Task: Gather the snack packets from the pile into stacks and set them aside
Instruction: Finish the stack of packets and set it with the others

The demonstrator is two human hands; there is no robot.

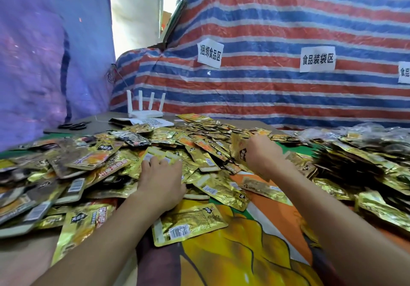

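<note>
My right hand (264, 155) grips a stack of packets (240, 150) near the middle of the table (102, 127). My left hand (160, 179) lies flat on the pile (111, 157) (fingers apart); I should slide one packet over neatly.

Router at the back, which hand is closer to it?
Left. The left hand rests on the pile in front of the router; the right hand, holding packets, is farther right.
</note>
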